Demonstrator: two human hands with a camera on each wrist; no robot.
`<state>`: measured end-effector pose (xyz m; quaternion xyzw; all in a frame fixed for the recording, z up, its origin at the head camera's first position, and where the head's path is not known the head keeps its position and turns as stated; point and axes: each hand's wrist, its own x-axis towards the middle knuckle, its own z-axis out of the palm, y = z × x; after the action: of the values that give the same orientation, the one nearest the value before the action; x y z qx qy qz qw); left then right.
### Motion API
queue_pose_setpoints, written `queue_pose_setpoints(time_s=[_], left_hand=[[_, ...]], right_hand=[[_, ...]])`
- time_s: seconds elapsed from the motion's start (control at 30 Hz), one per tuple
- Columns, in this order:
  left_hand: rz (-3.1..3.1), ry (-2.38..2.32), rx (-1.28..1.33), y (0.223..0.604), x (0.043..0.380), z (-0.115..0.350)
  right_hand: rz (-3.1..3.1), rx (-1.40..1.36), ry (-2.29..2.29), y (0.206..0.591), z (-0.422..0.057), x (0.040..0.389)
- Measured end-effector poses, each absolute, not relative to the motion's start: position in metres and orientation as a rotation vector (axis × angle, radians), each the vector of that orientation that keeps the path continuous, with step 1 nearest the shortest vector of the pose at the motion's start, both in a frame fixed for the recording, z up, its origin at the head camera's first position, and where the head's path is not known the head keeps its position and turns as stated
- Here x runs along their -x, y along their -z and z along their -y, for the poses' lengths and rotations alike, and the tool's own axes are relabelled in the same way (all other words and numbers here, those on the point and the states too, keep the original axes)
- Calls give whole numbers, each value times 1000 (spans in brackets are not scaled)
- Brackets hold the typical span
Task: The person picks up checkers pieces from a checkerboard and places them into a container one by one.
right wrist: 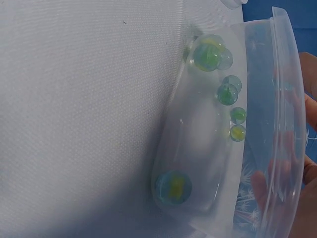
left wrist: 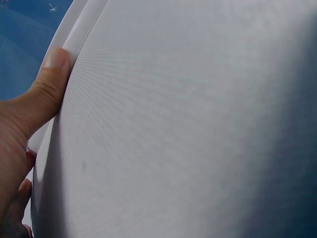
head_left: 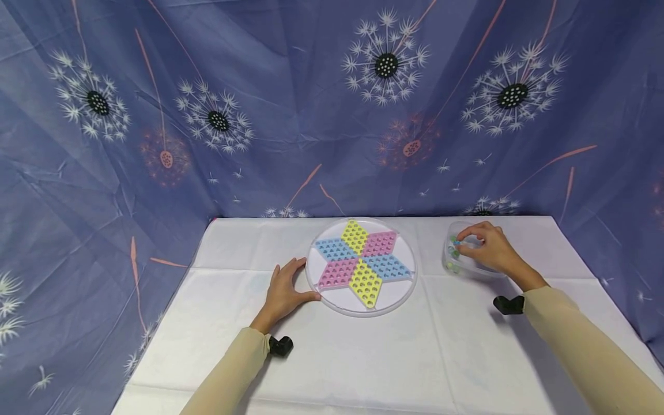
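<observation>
A round white Chinese checkers board (head_left: 332, 296) lies on the table, its star of pink, yellow and blue points full of holes. My left hand (head_left: 284, 292) rests against its left rim, thumb and fingers spread. In the left wrist view the thumb (left wrist: 52, 74) touches the rim. To the right stands a clear plastic tub (right wrist: 287, 124) with several glass marbles (right wrist: 228, 94) in it. Over the tub is my right hand (head_left: 486, 246), fingers bent and thumb apart from them, close to the marbles. Whether a marble touches the fingertips is hard to make out.
A white cloth (head_left: 394, 357) covers the table. Behind and beside it hangs a blue curtain (head_left: 301, 104) with dandelion prints. A black wrist camera (head_left: 280, 346) sits at the left cuff and another camera (head_left: 508, 305) at the right cuff.
</observation>
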<state>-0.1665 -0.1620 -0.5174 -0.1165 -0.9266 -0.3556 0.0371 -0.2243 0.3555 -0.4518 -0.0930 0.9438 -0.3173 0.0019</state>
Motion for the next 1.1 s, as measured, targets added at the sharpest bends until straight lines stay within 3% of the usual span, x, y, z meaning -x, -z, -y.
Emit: queue_pose_setpoints(time_s=[1.1], left_hand=[[2841,1096,429,516,172,161]], right_hand=[[-2972,304,1000,451,-356,228]])
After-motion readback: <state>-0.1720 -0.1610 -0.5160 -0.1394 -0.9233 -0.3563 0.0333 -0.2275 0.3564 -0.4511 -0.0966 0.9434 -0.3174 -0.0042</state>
